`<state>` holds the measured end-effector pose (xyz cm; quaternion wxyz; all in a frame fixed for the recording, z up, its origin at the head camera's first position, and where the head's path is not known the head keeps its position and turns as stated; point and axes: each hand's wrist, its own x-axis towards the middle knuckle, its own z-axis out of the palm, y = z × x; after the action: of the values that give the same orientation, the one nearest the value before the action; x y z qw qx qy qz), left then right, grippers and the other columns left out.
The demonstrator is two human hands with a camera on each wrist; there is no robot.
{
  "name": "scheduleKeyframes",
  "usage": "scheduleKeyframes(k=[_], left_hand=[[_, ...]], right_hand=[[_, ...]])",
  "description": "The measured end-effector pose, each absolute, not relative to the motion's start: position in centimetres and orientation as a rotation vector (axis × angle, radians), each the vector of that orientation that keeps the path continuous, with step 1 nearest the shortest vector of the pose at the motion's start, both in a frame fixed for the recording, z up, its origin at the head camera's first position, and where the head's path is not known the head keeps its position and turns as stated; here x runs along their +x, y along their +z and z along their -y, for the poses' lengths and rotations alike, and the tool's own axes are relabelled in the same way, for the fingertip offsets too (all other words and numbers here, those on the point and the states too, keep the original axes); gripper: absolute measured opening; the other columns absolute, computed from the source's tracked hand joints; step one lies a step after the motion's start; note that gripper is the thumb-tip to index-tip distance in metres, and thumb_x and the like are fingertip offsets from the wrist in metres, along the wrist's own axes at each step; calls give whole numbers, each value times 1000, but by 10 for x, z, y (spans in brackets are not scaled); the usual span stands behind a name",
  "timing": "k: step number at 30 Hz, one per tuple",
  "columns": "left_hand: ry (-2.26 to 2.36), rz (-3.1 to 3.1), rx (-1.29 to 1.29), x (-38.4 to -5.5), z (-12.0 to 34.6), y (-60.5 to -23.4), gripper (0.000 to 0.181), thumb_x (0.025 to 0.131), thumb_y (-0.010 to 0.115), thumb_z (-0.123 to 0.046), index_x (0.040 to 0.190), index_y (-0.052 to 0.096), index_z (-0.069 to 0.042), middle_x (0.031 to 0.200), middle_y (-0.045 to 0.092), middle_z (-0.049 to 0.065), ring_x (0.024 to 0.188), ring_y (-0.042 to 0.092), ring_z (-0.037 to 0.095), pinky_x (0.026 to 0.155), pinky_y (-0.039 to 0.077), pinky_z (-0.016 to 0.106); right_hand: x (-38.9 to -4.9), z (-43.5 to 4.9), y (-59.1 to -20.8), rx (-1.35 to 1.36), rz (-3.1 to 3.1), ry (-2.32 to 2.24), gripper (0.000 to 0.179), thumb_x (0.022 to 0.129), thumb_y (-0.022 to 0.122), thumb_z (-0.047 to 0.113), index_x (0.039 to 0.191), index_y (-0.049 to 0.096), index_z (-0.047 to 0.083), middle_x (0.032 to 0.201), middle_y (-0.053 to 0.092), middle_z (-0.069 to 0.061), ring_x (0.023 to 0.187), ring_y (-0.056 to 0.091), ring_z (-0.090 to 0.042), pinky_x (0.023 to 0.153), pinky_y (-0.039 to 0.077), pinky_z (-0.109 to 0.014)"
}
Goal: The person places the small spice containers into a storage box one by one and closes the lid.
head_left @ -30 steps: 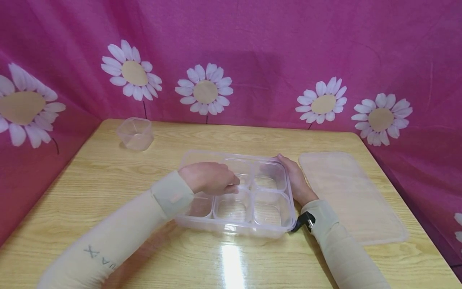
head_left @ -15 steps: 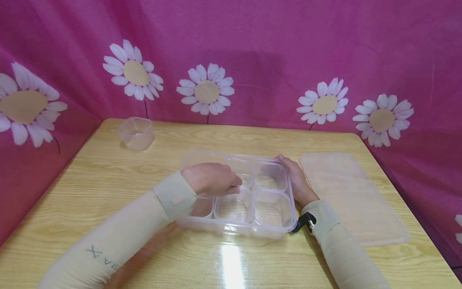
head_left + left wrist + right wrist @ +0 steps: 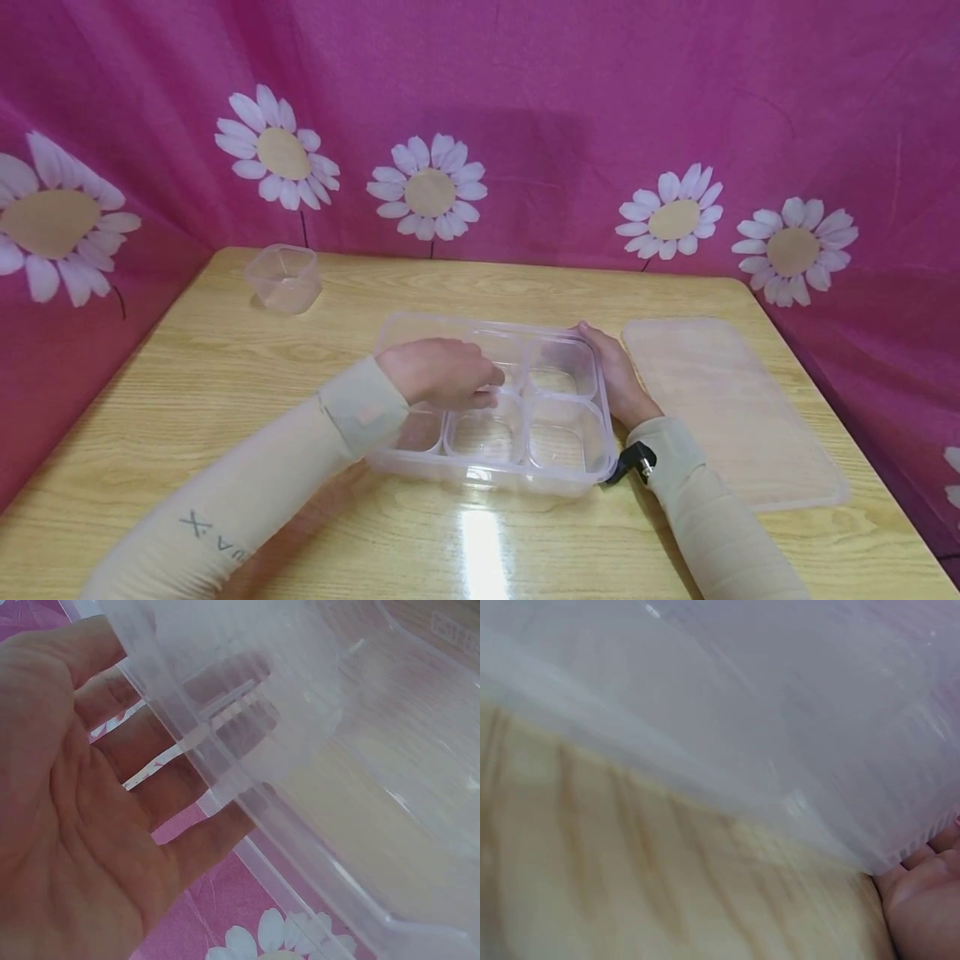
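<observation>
Magenta curtain (image 3: 525, 75) with white daisies (image 3: 429, 192) is hung behind and at both sides. Wood-grain bench (image 3: 172, 417) is marked by one bright glare (image 3: 483, 554) at front. See-through divided box (image 3: 510, 477) is set mid-bench. Flat translucent lid (image 3: 735, 408) is laid near its right side. Box's right end is gripped by the right hand (image 3: 618, 375). Left hand (image 3: 438, 371) is held over the middle; in the left wrist view its fingers (image 3: 169, 799) are seen slightly apart behind clear plastic (image 3: 330, 877); whether anything is pinched can't be told. Square compartments (image 3: 483, 437) are arranged in two rows, bench seen through their bottoms; back-left area is partly covered by that hand. Loose clear cup (image 3: 281, 287) is stood upright, back left, well apart from box.
</observation>
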<state>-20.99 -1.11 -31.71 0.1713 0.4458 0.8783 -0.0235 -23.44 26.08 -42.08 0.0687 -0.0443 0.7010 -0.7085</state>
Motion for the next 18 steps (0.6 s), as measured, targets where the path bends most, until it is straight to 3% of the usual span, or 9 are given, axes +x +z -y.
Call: scheduleKeyframes(k=[7, 18], left_hand=[[-22, -2544, 1257, -213, 15, -309, 27, 105, 60, -37, 124, 70, -22, 97, 73, -2, 84, 63, 14, 88, 56, 36], [78, -2600, 1368, -220, 26, -296, 25, 105, 59, -36, 118, 71, -19, 96, 75, -3, 82, 66, 12, 86, 58, 37]], right_hand=[[-234, -261, -419, -129, -2133, -2118, 43, 111, 34, 44, 99, 72, 27, 97, 74, 15, 97, 66, -5, 94, 52, -21], [-234, -260, -419, -125, -2116, -2121, 43, 111, 34, 43, 96, 72, 29, 96, 74, 15, 96, 66, -5, 93, 51, -21]])
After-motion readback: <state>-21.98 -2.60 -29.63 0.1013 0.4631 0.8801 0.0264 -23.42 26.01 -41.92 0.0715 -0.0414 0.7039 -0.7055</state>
